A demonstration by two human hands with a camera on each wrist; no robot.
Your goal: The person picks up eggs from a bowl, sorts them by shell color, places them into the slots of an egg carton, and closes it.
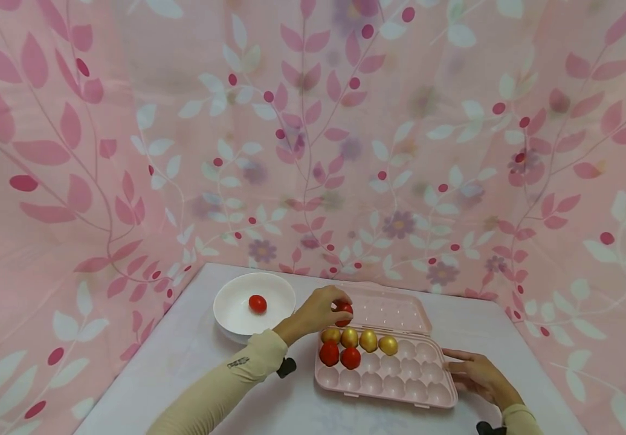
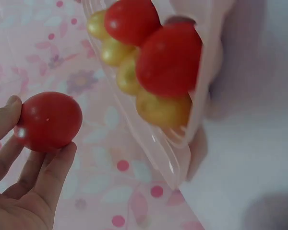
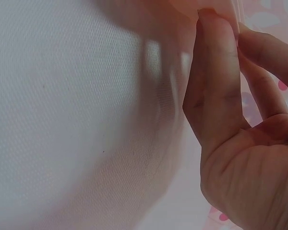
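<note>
My left hand (image 1: 321, 311) pinches a red egg (image 2: 50, 120) between thumb and fingertips, above the back left of a pink egg tray (image 1: 389, 386). Several gold eggs (image 1: 368, 340) fill part of the tray's back row. Two red eggs (image 1: 329, 353) sit at the left of the row in front of them. At the tray's right end, my right hand (image 1: 476, 374) holds the edge between thumb and fingers, seen close up in the right wrist view. One more red egg (image 1: 257, 304) lies inside a white bowl (image 1: 226, 320), left of the tray.
The tray's clear pink lid (image 1: 394, 311) lies folded back behind it. A white cloth (image 1: 150, 374) covers the table. Pink floral curtains (image 1: 313, 151) close off the back and both sides.
</note>
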